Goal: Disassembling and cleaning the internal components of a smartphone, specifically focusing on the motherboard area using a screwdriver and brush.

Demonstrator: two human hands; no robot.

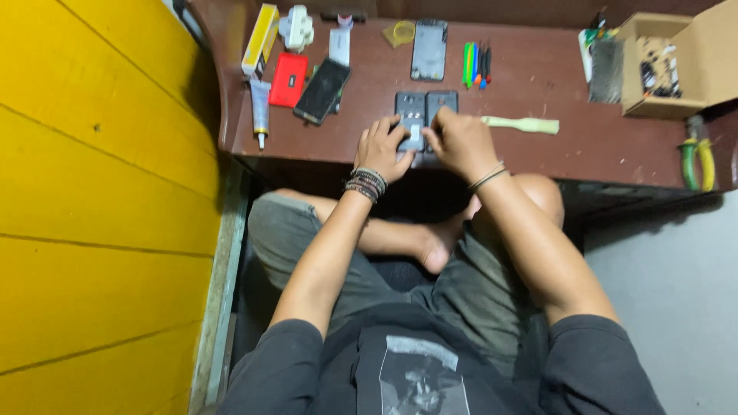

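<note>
Nearest the camera is a dark printed shirt [423, 376], then crossed legs in grey trousers tucked under a low reddish-brown bench [538, 77]. Both hands meet at the bench's near edge over two dark opened phone halves [425, 104] lying side by side. The left hand [382, 150], its wrist stacked with bracelets, lies partly curled with fingertips pressing the left half; the right hand [460, 142] is bunched at the right half, and whether it pinches a small part or tool cannot be told. The work looks best done with the left hand pinning the piece flat while the right moves in small, light motions, since the halves sit close to the edge and could slide off. A pale spudger-like tool [521, 124] lies just right of the hands, coloured pry tools [475, 65] and another phone body [429, 50] behind. A black phone [323, 91], a red case [289, 79] and a glue tube [260, 107] crowd the left; a cardboard box [665, 65] and green-handled pliers [698, 157] stand well to the right, leaving open bench between.
</note>
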